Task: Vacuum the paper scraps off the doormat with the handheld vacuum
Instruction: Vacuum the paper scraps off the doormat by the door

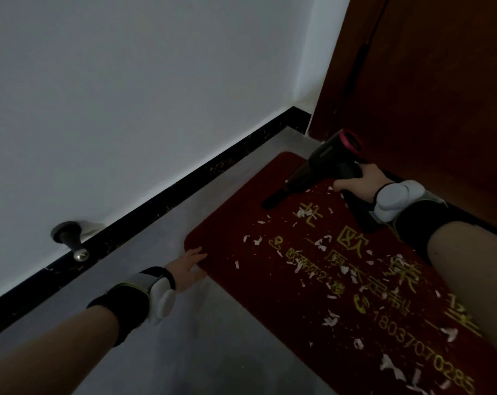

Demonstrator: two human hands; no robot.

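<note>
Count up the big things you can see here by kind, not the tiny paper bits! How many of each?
Hands: 2, the left hand touching the doormat's corner and the right hand gripping the vacuum
Handheld vacuum: 1
Doormat: 1
Wristbands: 2
Door stopper: 1
Door: 1
Total: 8

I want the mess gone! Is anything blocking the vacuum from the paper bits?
Nothing visible. The vacuum in the right hand already points at the doormat, paper scraps lying open beside its nozzle.
</note>
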